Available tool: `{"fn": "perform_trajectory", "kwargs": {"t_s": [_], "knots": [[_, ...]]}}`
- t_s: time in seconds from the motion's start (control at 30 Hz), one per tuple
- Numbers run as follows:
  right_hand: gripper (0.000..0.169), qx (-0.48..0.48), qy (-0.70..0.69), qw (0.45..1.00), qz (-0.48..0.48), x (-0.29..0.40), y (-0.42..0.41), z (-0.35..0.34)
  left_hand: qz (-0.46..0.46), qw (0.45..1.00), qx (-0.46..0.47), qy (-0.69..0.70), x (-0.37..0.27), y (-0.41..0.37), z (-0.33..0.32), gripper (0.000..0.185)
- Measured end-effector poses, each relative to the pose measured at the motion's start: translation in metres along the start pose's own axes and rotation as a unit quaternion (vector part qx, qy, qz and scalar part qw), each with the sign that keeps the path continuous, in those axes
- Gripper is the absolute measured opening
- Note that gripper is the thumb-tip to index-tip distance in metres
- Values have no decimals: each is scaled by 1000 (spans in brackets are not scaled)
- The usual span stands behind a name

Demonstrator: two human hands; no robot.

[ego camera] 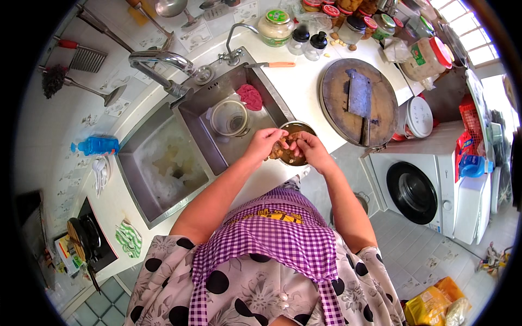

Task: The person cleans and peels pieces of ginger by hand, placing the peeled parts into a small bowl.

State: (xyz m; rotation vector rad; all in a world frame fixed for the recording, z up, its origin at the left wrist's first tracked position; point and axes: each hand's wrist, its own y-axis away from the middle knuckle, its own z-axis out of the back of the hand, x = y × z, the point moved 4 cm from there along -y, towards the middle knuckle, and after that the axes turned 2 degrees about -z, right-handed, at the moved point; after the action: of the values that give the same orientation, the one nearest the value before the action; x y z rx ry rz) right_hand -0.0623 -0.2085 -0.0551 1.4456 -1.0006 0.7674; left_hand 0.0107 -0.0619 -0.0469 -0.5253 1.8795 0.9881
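A round metal bowl (313, 129) with brown liquid in it sits at the counter's edge, just right of the sink. My left hand (264, 143) reaches over its left side, fingertips pinched on a brown, wet-looking piece of food (277, 152). From the right, my right hand (313, 149) comes over the same bowl with thumb and fingers bent together on brown food. The fingertips of both hands nearly meet. Whether they grip one piece or two is hard to tell, since the fingers cover part of it.
A double sink has cloudy water in its left basin (163, 163); a strainer-like bowl (229, 118) and red cloth (249, 97) lie in the right. An orange-handled knife (281, 64) rests behind. A cleaver (359, 95) lies on the round chopping board (332, 118). Jars (276, 30) line the back.
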Motion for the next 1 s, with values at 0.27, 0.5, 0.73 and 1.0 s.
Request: {"fn": "perform_trajectory", "kwargs": {"t_s": [0.27, 0.5, 0.73, 1.0], "knots": [[18, -137, 558, 814, 83, -16, -23, -6, -65, 992, -39, -100, 4, -16, 11, 26], [21, -149, 475, 863, 86, 5, -22, -7, -63, 966, -213, -132, -15, -9, 49, 22], [41, -92, 225, 964, 110, 24, -2, -15, 6, 994, -19, -108, -13, 5, 13, 26], [44, -132, 319, 900, 267, 49, 12, -33, -38, 998, 29, -31, -11, 0, -11, 27]]}}
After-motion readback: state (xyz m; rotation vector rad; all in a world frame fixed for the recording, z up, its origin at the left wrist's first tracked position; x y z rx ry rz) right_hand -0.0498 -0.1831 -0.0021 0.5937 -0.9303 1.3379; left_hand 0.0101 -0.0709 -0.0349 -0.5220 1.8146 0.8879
